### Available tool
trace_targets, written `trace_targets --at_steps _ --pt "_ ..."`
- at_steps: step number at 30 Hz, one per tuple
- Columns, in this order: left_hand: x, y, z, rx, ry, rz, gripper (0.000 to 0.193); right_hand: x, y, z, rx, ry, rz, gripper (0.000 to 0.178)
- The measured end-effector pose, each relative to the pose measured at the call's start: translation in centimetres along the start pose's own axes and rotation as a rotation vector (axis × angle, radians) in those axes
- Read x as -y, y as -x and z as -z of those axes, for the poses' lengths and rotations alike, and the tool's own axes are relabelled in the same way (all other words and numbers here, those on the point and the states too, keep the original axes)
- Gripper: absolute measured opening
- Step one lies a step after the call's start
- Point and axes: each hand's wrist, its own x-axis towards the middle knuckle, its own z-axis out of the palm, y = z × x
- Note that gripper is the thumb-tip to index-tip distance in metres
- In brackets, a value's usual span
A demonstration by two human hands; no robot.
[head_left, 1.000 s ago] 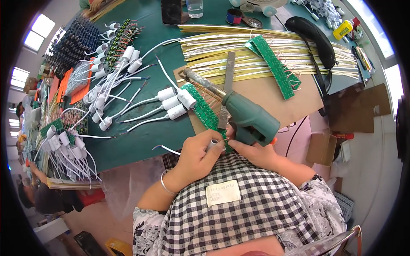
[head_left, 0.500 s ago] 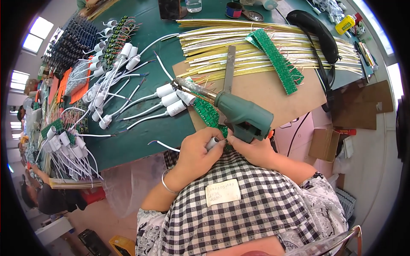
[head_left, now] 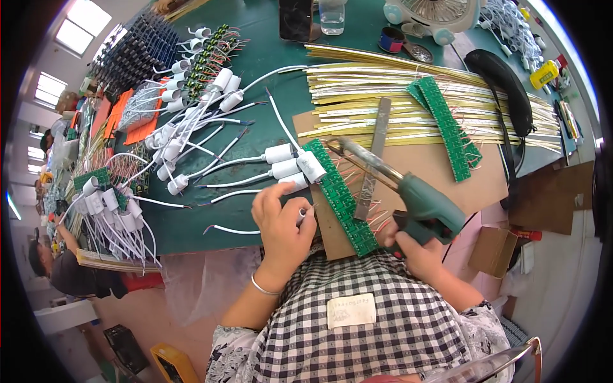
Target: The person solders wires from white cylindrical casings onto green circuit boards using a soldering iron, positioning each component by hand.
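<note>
My left hand (head_left: 281,226) is closed around a small white lamp socket (head_left: 300,217) with thin wires, held just above the near table edge. In my right hand (head_left: 415,252) I grip the handle of a green soldering gun (head_left: 418,204), whose long metal tip (head_left: 348,153) points up and left over a green circuit board strip (head_left: 340,195). The strip lies on a brown cardboard sheet (head_left: 440,175). Three more white sockets (head_left: 287,166) with white cables rest beside the strip's far end.
Bundles of yellow strips (head_left: 408,96) and a second green board strip (head_left: 447,127) lie behind the cardboard. White sockets with cables (head_left: 185,108) pile at left. A small fan (head_left: 431,13), a bottle (head_left: 332,16) and a black strap (head_left: 504,89) stand farther back. Another person (head_left: 51,262) sits at left.
My left hand has risen from my lap to the table edge with the socket. The soldering gun has shifted right, and my right hand has moved with it.
</note>
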Motion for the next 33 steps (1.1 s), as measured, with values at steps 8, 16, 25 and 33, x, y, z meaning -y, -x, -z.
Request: trace_targets --at_steps 8,16,25,33 --pt "0.2 -2.5 -0.7 0.021 -0.152 -0.063 0.006 -1.9 2.2 4.1 -0.030 -0.163 0.045 0.052" --pt "0.8 -2.7 -1.1 0.053 -0.146 -0.036 0.006 -2.2 2.8 4.0 0.092 0.202 0.191 0.030" --pt "0.7 -2.9 -0.8 0.068 -0.124 -0.020 0.010 -4.4 2.7 4.0 0.067 0.550 0.205 0.030" --pt "0.8 -3.0 -0.9 0.092 -0.128 0.010 0.006 -4.4 2.8 4.0 0.057 0.462 0.181 0.030"
